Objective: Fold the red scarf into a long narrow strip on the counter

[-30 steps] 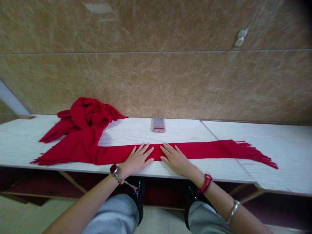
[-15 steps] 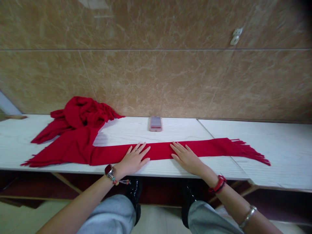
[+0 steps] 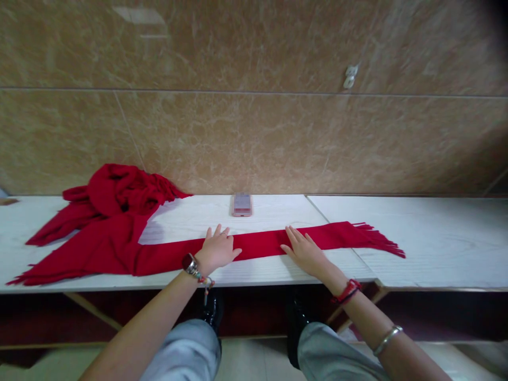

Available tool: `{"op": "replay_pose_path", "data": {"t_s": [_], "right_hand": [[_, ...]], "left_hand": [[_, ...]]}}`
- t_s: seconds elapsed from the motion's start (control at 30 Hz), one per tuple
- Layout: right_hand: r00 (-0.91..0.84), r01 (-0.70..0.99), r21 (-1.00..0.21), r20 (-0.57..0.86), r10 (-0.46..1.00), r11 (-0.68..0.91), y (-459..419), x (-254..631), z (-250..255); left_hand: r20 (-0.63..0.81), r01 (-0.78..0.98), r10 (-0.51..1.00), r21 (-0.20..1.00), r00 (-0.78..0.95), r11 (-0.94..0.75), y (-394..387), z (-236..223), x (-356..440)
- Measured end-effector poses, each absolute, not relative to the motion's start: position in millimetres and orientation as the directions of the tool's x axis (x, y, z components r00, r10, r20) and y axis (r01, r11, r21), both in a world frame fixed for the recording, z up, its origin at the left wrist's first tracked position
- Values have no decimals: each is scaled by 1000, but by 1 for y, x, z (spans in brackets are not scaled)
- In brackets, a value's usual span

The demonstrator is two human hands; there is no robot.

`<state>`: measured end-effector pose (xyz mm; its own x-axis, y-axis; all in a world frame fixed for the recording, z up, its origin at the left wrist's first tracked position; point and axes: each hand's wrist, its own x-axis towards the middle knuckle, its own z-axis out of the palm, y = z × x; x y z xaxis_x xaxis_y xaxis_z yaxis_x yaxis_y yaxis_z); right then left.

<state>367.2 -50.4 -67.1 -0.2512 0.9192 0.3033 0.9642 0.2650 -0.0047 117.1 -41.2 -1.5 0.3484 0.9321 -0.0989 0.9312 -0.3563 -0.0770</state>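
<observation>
A red scarf (image 3: 260, 245) lies along the white bench top, its strip narrow and flat, with a fringe at the right end. My left hand (image 3: 217, 251) rests palm down on the strip, fingers apart and fingertips at its far edge. To the right, my right hand (image 3: 305, 251) also presses flat on the strip, fingers stretched out toward the wall. Between the two hands the red cloth shows smooth. At the left the strip runs into a wider, creased part of red cloth, beside a bunched red heap (image 3: 115, 193); whether they are one piece I cannot tell.
A phone (image 3: 242, 205) in a pinkish case lies at the back of the white bench top (image 3: 436, 238), against the brown marble-patterned wall (image 3: 238, 143). A small white fitting (image 3: 350, 76) is on the wall. Dark open compartments (image 3: 440, 315) sit under the front edge.
The view has shifted, so the scene sits further left. My left hand has turned slightly and its fingers now reach the strip's far edge. My right hand stays flat on the scarf.
</observation>
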Motion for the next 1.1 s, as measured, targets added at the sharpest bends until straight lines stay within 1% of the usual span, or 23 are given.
{"op": "replay_pose_path", "data": {"t_s": [0.07, 0.1, 0.2, 0.27, 0.4, 0.53, 0.63, 0.9, 1.1], "right_hand": [[-322, 941, 13, 346, 881, 339, -54, 358, -62], [-378, 918, 28, 358, 854, 395, -56, 353, -59], [-526, 840, 83, 362, 770, 535, -62, 340, -50], [-565, 819, 131, 344, 750, 558, -65, 336, -45], [-566, 824, 211, 259, 783, 526, -70, 338, -37], [-526, 848, 219, 228, 820, 483, -70, 346, -34], [-481, 873, 216, 242, 842, 437, -67, 352, -36], [-403, 911, 256, 397, 825, 322, -65, 366, -46], [-341, 935, 231, 386, 857, 268, -69, 375, -47]], "left_hand": [[9, 925, 929, -97, 370, -367, -35, -1, 132], [30, 918, 920, -85, 391, -387, -31, -3, 138], [7, 885, 885, -9, 465, -465, -16, -12, 146], [5, 872, 873, 43, 487, -487, -5, -18, 143], [12, 860, 867, 115, 499, -497, 12, -23, 135], [-79, 832, 839, 209, 538, -514, 27, -16, 141], [-147, 832, 833, 273, 533, -483, 41, -12, 159], [-192, 795, 793, 351, 579, -496, 61, -9, 216], [-214, 774, 773, 406, 597, -486, 68, -14, 239]]}}
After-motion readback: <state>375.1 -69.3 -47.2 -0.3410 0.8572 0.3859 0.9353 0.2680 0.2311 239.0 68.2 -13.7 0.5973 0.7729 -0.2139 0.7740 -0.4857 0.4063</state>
